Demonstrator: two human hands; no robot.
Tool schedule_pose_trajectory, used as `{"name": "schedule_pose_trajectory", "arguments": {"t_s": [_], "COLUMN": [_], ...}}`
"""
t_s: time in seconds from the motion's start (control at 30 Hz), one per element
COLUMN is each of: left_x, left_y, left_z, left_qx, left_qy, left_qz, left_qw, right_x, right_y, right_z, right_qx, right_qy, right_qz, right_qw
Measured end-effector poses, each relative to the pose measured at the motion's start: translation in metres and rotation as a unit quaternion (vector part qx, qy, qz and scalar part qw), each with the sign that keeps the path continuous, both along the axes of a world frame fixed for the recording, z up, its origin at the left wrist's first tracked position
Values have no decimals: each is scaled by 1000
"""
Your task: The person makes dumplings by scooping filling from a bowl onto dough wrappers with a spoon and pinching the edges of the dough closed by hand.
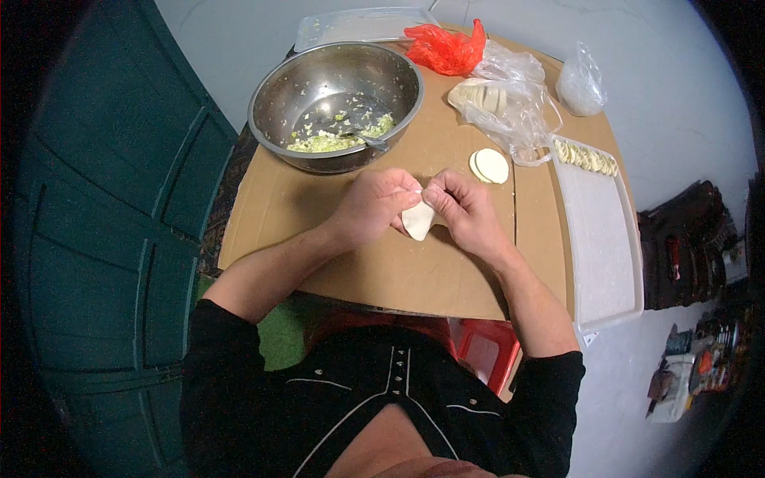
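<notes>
Between both hands, over the cardboard-covered table, hangs a pale dumpling wrapper. My left hand pinches its upper left edge, and my right hand pinches the upper right edge, thumbs close together. Whether filling lies inside the wrapper is hidden by the fingers. Just beyond my right hand, a few round dumpling wrappers lie overlapped on the cardboard. Up and to the left stands a large steel bowl with chopped green-and-white filling in its bottom. A spoon rests in the filling.
At right, a white tray carries a row of dumplings at its far end. Clear plastic bags hold stacked wrappers; beside them are a red bag and another clear bag. A plastic lid lies behind the bowl.
</notes>
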State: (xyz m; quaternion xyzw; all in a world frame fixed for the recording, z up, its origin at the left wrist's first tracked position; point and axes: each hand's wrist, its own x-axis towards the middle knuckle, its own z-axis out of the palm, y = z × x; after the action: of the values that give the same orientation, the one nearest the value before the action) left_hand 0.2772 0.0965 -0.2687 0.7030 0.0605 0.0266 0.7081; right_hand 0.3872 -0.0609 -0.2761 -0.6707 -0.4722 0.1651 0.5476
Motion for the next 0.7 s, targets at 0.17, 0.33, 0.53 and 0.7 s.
{"name": "schedule_pose_trajectory", "arguments": {"t_s": [0.17,0.33,0.53,0.7], "left_x": [1,1,2,1], "left_y": [-3,-1,-1,3], "left_z": [4,1,3,0], "left_qx": [-14,-104,-133,-131], "left_qy": [-1,15,40,37], "left_qz": [9,-58,-9,-22], "left_qw": [1000,993,990,990], "right_x": [2,3,1,-5], "right_y": [3,2,2,1], "right_z": [-7,-4,-4,7], "right_qx": [37,48,35,21], "right_qy": [67,159,2,-142], "right_qz": [-4,-6,-40,-65], "right_qw": [997,986,999,988]}}
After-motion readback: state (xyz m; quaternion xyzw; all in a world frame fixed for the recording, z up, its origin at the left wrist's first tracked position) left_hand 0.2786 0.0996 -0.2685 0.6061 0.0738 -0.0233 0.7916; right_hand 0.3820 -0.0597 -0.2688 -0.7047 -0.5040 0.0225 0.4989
